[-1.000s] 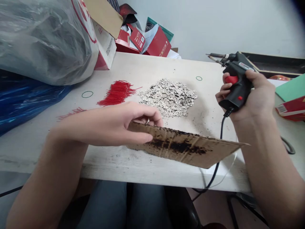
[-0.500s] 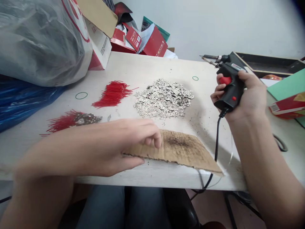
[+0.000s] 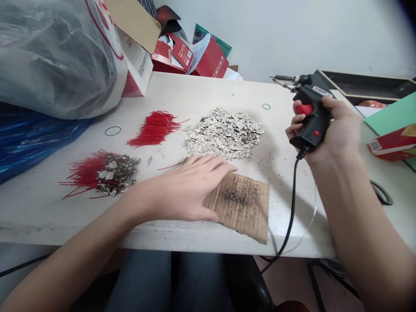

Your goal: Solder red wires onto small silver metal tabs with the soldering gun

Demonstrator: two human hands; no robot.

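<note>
We note left hand (image 3: 190, 188) wide over specked cardboard (image 3: 245, 201), probably steadying it, right hand (image 3: 344, 128) gripping soldering gun (image 3: 309, 128) aloft, presumably for clearance.

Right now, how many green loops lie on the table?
2: one loop between the blue bag and far red wires, another loop by the metal pile's far-right edge. More may hide.

On the tabletop (image 3: 201, 93), the cardboard (image 3: 248, 212) lies near, the heap of parts (image 3: 224, 134) beyond it, the wire bundle (image 3: 154, 128) left of that heap.
</note>
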